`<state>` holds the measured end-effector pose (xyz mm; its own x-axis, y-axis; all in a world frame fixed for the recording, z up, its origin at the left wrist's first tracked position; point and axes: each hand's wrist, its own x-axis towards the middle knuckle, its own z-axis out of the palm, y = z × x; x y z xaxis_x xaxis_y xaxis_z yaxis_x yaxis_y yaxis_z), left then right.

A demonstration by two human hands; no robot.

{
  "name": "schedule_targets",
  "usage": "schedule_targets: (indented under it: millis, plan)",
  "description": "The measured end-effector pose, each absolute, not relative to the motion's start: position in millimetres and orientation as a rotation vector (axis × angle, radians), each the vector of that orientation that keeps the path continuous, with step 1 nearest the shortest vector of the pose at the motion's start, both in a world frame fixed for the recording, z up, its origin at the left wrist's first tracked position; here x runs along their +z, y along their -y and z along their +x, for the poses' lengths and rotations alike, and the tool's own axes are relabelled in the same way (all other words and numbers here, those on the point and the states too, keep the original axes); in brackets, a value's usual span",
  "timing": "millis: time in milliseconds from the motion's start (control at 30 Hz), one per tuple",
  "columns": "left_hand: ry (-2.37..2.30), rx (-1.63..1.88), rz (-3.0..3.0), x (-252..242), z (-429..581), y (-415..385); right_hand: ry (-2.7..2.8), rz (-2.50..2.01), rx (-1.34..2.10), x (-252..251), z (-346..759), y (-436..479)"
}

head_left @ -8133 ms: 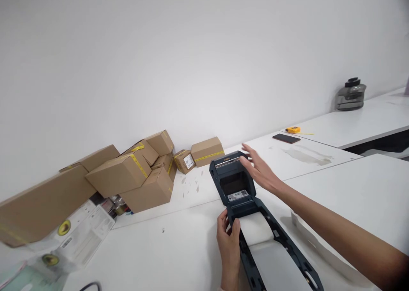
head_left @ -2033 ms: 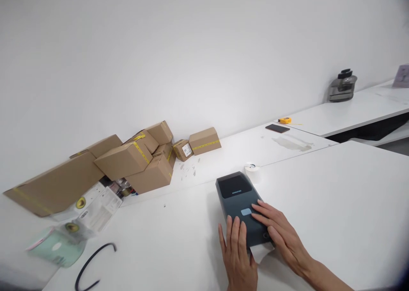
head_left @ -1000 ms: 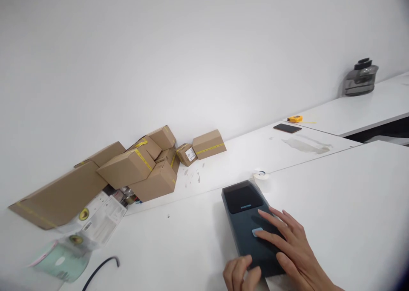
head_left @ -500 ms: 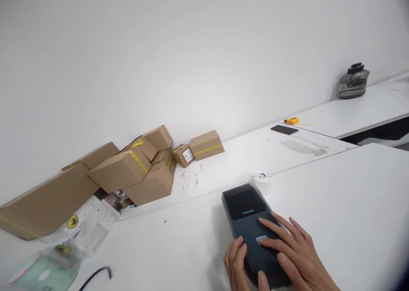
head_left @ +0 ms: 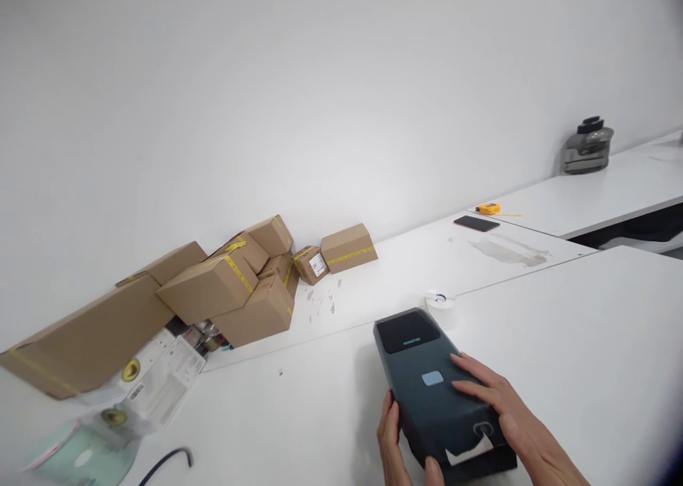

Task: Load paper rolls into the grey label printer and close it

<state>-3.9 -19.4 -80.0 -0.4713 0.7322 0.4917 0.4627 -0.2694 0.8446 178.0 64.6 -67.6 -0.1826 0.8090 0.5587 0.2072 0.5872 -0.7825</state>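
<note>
A dark blue-grey label printer is between my hands on the white table, with a black window at its far end and a pale blue button on top. A white paper strip pokes out at its near end. My left hand clasps the left side, its thumb against the near edge. Across the top right of the casing lie fingers of my right hand, the palm side against the right edge; its thumb is hidden. Just beyond the printer stands a white label roll.
Cardboard boxes are piled against the wall at left, beside clear packaging and a mint-green container. A black cable curves nearby. Farther right are a phone, a yellow tape measure and a grey jug.
My right hand's finger has left the blue button and the hand has shifted right to the printer's side. The near end with its paper strip is now uncovered.
</note>
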Motion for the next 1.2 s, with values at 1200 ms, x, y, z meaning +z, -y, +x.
schedule_targets:
  millis: [1200]
  plan:
    - [-1.543, 1.556, 1.179, -28, -36, -81, 1.598, -0.839, 0.398, 108, 122, -176]
